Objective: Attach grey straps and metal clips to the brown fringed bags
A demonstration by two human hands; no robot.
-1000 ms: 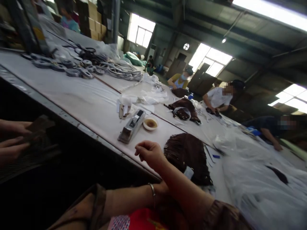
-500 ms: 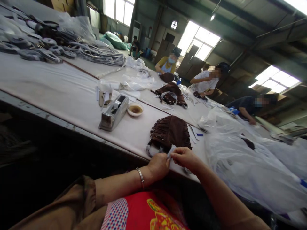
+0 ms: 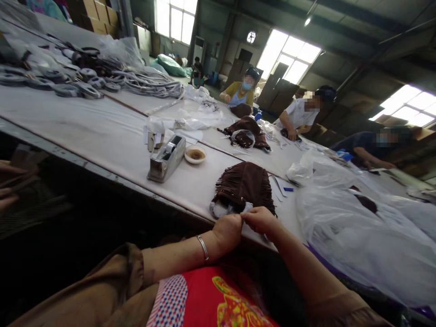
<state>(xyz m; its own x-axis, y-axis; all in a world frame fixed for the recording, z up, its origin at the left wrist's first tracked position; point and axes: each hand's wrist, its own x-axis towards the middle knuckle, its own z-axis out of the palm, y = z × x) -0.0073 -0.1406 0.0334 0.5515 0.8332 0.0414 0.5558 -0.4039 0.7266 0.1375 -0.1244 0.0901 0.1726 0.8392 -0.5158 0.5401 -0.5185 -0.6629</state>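
A dark brown fringed bag point(image 3: 247, 181) lies on the pale table point(image 3: 112, 136), close to its near edge. Its handle, wrapped in thin whitish material point(image 3: 247, 207), reaches toward me. My left hand point(image 3: 229, 231), with a bracelet on the wrist, is closed on the wrapping at the near side of the bag. Touching it, my right hand point(image 3: 259, 220) pinches the same wrapping between thumb and fingers. The fingertips of my left hand are mostly hidden.
A tape dispenser point(image 3: 166, 158) and a small dish point(image 3: 195, 155) stand left of the bag. Clear plastic point(image 3: 344, 227) spreads at right. Another brown bag point(image 3: 248, 131) lies farther back. Coiled straps point(image 3: 136, 84) cover the far left. Several people work beyond, and a person's hand point(image 3: 8, 181) shows at left.
My hands stay together at the wrapping, the left rolled slightly over. The view has shifted a little, and another person's hand now shows at the left edge.
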